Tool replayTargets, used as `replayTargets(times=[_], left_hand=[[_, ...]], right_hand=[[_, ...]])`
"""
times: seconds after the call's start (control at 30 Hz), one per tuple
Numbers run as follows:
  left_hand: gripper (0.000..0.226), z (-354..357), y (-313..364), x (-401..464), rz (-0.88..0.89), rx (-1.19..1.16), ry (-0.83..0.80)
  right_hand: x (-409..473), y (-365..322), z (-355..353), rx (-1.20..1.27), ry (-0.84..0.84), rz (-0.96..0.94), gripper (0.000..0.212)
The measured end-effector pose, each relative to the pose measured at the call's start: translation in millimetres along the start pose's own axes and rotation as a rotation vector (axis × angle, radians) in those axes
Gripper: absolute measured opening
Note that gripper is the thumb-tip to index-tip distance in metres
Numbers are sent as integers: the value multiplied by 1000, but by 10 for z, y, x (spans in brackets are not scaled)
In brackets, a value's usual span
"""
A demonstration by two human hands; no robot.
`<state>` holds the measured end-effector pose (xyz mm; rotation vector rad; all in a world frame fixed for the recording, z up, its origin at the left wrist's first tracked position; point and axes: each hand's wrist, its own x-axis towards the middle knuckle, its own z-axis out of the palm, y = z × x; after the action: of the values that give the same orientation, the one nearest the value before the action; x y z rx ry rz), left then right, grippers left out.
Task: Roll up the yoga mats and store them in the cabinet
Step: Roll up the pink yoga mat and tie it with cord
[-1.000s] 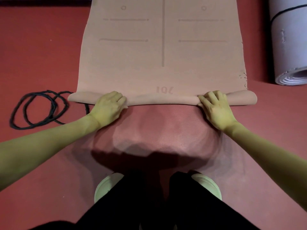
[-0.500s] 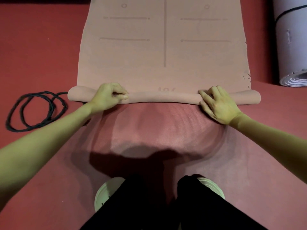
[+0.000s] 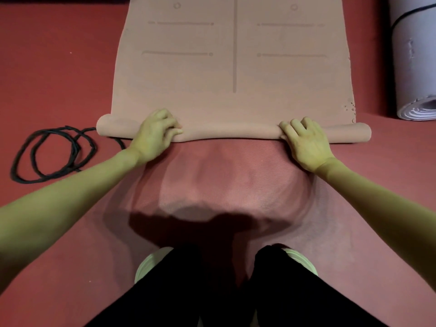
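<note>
A tan yoga mat [image 3: 233,74] with printed alignment lines lies flat on the red floor and runs away from me. Its near end is wound into a thin roll [image 3: 228,133] that stretches from left to right. My left hand [image 3: 154,135] grips the roll left of centre, fingers curled over its top. My right hand [image 3: 304,140] grips it right of centre the same way. A ribbed red mat [image 3: 226,175] lies under the tan one, in front of my feet.
A rolled pale grey mat [image 3: 415,67] lies at the far right, its spiral end facing me. A coiled black cord [image 3: 54,152] lies on the floor at the left. My legs and light green shoes [image 3: 151,263] fill the bottom centre.
Both hands have turned the roll further away from me. The roll has grown a little thicker and covers the printed logo at the mat's end.
</note>
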<state>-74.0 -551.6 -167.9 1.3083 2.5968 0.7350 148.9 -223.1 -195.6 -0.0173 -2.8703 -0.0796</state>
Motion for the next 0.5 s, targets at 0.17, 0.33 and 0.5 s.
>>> replayTargets(times=[0.17, 0.33, 0.5], left_hand=[[41, 76, 84, -121, 152, 301, 66], [40, 129, 126, -63, 76, 371, 88], [45, 34, 64, 175, 13, 201, 4]], right_hand=[[121, -34, -41, -21, -26, 76, 27], [176, -65, -60, 22, -35, 160, 21], [328, 75, -83, 35, -120, 76, 33]])
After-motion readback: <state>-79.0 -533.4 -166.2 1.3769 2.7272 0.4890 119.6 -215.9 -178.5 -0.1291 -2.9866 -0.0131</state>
